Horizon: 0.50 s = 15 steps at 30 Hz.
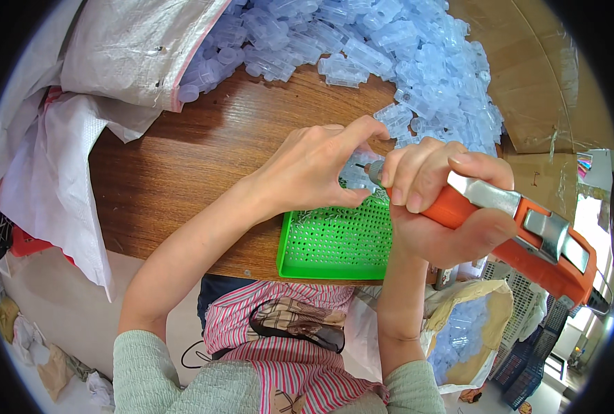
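Note:
My left hand (314, 165) is closed around a clear plastic part (355, 172), pinched between thumb and fingers above the green perforated tray (334, 265). In my right hand (428, 183) is an orange electric screwdriver (562, 276) with metal levers on its side and a cord at its rear end. Its thin bit points left, with the tip at the clear part; whether it touches is hard to make out. Small silvery screws (314, 217) lie in the tray, partly hidden under my left hand.
A big heap of clear bluish plastic parts (417, 55) covers the far side of the brown wooden table (155, 186). White woven sacks (127, 48) lie at the left, cardboard (528, 83) stands at the right. An open bag (469, 331) of similar parts sits below right.

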Each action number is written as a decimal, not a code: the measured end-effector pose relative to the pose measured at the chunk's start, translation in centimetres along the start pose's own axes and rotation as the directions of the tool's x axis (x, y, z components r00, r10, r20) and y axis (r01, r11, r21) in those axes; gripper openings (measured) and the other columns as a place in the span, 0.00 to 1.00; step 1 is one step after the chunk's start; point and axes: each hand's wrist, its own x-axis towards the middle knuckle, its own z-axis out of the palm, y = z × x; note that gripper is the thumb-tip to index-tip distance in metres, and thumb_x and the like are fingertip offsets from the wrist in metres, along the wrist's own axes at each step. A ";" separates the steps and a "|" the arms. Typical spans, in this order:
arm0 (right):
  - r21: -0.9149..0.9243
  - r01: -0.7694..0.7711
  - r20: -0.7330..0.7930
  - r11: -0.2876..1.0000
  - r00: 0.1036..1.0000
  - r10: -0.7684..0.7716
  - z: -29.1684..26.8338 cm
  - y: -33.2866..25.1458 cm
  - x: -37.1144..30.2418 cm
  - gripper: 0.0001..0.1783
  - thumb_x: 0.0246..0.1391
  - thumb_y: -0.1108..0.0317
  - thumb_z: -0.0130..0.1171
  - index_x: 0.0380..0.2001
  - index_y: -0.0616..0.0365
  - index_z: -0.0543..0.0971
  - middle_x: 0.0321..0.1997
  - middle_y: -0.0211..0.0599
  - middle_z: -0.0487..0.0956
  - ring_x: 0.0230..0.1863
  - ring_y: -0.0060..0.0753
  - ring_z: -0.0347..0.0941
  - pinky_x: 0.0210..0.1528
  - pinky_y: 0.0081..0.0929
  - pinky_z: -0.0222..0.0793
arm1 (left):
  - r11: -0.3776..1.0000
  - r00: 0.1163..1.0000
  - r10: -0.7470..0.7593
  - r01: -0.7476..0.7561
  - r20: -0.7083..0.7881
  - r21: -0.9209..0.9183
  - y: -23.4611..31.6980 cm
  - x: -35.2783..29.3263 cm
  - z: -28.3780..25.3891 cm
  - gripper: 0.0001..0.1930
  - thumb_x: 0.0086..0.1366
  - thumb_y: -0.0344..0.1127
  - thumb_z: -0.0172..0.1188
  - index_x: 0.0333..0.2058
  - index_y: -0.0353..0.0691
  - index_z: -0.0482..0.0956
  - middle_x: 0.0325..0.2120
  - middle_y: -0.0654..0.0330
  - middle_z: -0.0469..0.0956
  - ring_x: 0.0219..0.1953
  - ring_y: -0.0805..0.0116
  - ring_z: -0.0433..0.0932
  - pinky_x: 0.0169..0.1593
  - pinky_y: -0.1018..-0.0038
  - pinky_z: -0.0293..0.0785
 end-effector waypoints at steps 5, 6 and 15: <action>-0.008 -0.040 0.026 0.999 0.999 0.040 0.2 0.0 -0.1 0.33 0.64 0.36 0.39 0.47 0.59 0.69 0.18 0.31 0.68 0.18 0.27 0.63 0.21 0.29 0.64 | 1.000 1.000 -0.003 0.003 0.001 -0.017 0.0 -0.1 0.0 0.37 0.41 0.33 0.74 0.53 0.42 0.68 0.44 0.53 0.80 0.45 0.48 0.80 0.45 0.61 0.78; -0.021 -0.047 0.005 0.999 0.999 0.047 0.3 0.0 -0.2 0.33 0.64 0.36 0.40 0.46 0.59 0.69 0.18 0.31 0.68 0.17 0.26 0.63 0.20 0.28 0.64 | 1.000 1.000 -0.001 0.001 -0.001 -0.020 -0.1 -0.1 0.1 0.37 0.41 0.33 0.74 0.53 0.42 0.68 0.44 0.53 0.80 0.45 0.48 0.80 0.45 0.61 0.78; -0.152 -0.158 -0.151 0.976 0.979 0.135 2.5 0.7 -0.4 0.26 0.65 0.43 0.47 0.40 0.58 0.68 0.18 0.34 0.69 0.16 0.28 0.64 0.20 0.29 0.65 | 0.996 0.992 0.087 -0.089 -0.086 -0.014 -0.6 -0.1 0.2 0.34 0.43 0.36 0.72 0.51 0.43 0.68 0.29 0.49 0.80 0.34 0.44 0.79 0.34 0.56 0.74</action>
